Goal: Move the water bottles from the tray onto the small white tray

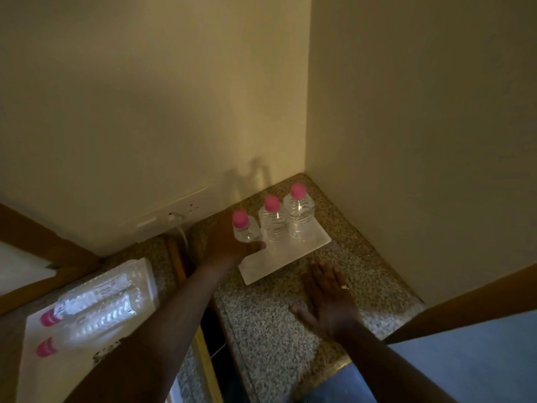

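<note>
Three clear water bottles with pink caps stand upright in a row on the small white tray (pixel 290 257) in the corner of the granite counter. My left hand (pixel 229 242) is wrapped around the leftmost bottle (pixel 244 228), at the tray's left edge. Beside it stand the middle bottle (pixel 273 222) and the right bottle (pixel 299 216). My right hand (pixel 328 301) lies flat and open on the counter just in front of the tray, holding nothing. At the lower left, two more pink-capped bottles (pixel 96 312) lie on their sides on a larger tray (pixel 43 370).
Walls close off the corner behind and to the right of the small tray. A wall socket with a white plug and cable (pixel 177 219) sits behind my left arm. A dark gap (pixel 209 324) separates the granite counter (pixel 261 330) from the surface at the left.
</note>
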### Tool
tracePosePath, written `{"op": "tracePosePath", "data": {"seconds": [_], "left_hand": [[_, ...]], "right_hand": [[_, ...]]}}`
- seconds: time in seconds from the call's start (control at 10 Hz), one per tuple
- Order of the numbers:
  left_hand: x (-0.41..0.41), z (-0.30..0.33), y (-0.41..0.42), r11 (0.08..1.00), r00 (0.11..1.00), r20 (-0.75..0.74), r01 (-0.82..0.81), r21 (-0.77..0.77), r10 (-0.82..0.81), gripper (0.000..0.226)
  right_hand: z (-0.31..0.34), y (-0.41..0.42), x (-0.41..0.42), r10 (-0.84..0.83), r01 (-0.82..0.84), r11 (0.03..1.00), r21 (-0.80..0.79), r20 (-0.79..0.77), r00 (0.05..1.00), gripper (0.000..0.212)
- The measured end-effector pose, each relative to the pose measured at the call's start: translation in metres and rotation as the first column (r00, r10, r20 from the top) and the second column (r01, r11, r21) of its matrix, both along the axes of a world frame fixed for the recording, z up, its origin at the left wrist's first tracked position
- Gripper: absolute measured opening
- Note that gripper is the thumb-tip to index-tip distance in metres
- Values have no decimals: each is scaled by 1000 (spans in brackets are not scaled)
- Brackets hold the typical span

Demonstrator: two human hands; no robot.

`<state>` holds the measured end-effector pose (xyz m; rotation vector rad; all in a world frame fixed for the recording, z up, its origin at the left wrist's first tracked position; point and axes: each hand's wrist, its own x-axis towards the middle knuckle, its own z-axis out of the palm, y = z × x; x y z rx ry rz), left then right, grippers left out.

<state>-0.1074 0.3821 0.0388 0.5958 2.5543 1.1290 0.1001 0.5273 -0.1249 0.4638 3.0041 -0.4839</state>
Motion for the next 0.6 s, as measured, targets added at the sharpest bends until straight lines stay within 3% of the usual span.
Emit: {"op": "tracePosePath", "data": {"seconds": [0.2, 0.4, 0.6], "left_hand": [[-7, -9, 5, 999, 999, 38, 23, -27, -22, 81], [-3, -7, 2, 999, 999, -17, 37, -10, -37, 83], [4, -2, -22, 989, 995, 11, 97, 108, -98, 79]], "right_hand": [[2, 0, -1, -7, 6, 1000, 23, 8, 1000, 89], [6, 1, -2, -5, 3, 999, 40, 58, 998, 91], [7, 0, -3, 5, -8, 1000, 24, 95, 995, 95]]}}
